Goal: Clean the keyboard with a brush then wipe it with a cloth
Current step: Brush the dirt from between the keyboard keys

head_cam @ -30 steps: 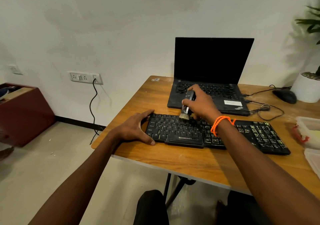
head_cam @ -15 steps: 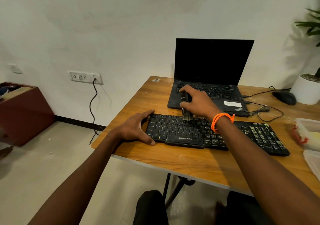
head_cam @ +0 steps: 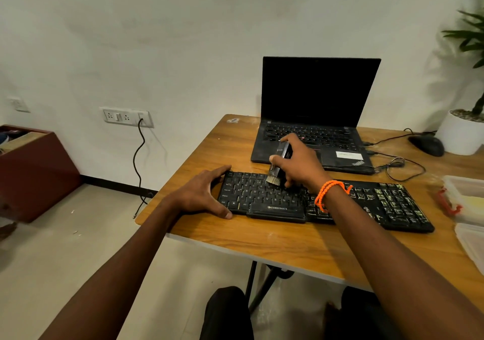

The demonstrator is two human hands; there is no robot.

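Since half a second ago the small dark-handled brush (head_cam: pixel 278 166) has tilted up, pale bristles on the dusty black keyboard (head_cam: pixel 264 195); right hand (head_cam: pixel 298 164) grips it, left hand (head_cam: pixel 203 195) spread wide, bracing the keyboard's left end.

"ZEBRONICS" in white on the black keyboard (head_cam: pixel 277 208) front edge, "ThinkPad" logo on the laptop (head_cam: pixel 359 162) palm rest

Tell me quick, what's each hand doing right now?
Left hand: open, braced against the keyboard's left end.
Right hand: closed on the brush, bristles on the keys.
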